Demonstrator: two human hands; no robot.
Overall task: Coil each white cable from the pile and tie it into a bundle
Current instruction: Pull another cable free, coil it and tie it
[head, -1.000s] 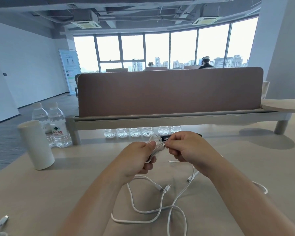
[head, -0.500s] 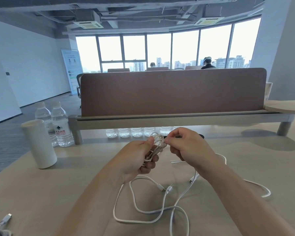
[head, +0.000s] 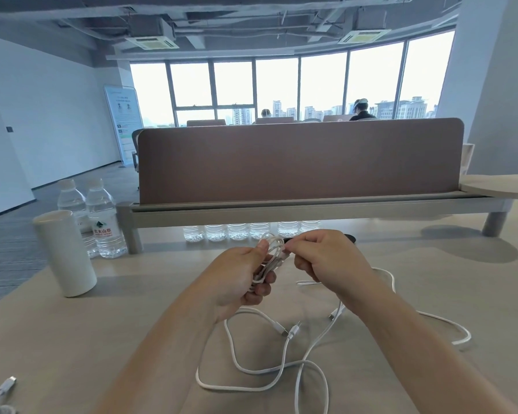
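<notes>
Coiled white cable (head: 271, 254) sits in the left hand (head: 240, 279), held above the table (head: 72, 339) at mid-frame. Its loops stick up past the thumb, and the fingers curl round the lower part. The right hand (head: 326, 261) is just beside it, fingertips pinching the cable at the top of the coil. We can't tell whether that is the cable's end or a tie.

Below the hands we see loose white cables (head: 281, 369) sprawled on the table in overlapping loops, with several plug ends near the middle. One strand runs out to the right, past the right forearm. Another cable end (head: 3, 389) lies at the bottom-left corner, well apart from the pile.

At left we note a white cylinder (head: 65, 253) standing upright, with two water bottles (head: 103, 222) just behind it. A brown divider panel (head: 299, 162) stands on a raised shelf across the desk, with a row of small bottles (head: 251, 231) under it. A dark object (head: 352, 239) is partly hidden behind the right hand.
</notes>
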